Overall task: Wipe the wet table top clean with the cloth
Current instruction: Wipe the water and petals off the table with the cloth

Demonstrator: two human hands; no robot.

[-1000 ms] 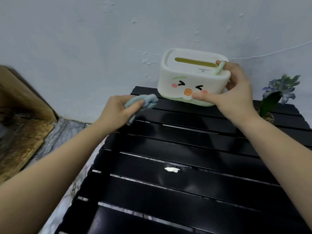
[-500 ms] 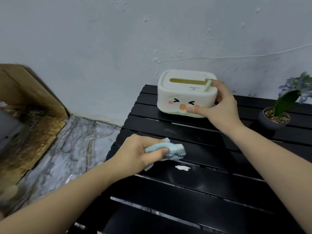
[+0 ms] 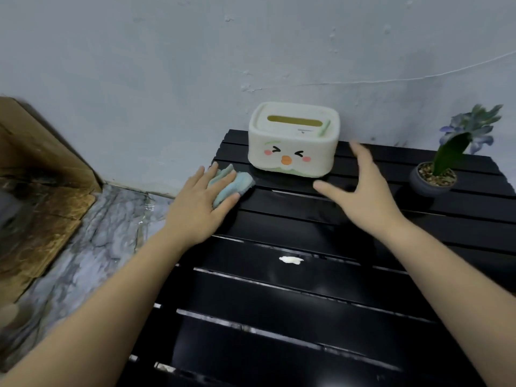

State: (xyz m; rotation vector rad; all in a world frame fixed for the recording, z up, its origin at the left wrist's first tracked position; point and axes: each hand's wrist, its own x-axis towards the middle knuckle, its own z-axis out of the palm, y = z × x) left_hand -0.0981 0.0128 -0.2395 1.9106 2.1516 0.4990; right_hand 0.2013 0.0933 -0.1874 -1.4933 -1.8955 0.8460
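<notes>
I'm mid-wipe at the far left corner of the black slatted counter [image 3: 307, 289]: my left hand [image 3: 195, 208] lies flat with its fingers [image 3: 223, 185] straight, pressing the pale blue cloth [image 3: 231, 182] down — the cloth sits under and just beyond those fingertips, close beside the tissue box [image 3: 293, 141]. My right hand [image 3: 363, 191] hovers with fingers spread and holds nothing, just short of the box's right end. I judge the next move is to drag the cloth back toward me across the slats and take in the white smear [image 3: 290, 260], well behind my left wrist. Half a second ago the right hand gripped the box and the left pinched the cloth bunched beside that smear — now the box is released and the cloth flattened at the corner.
</notes>
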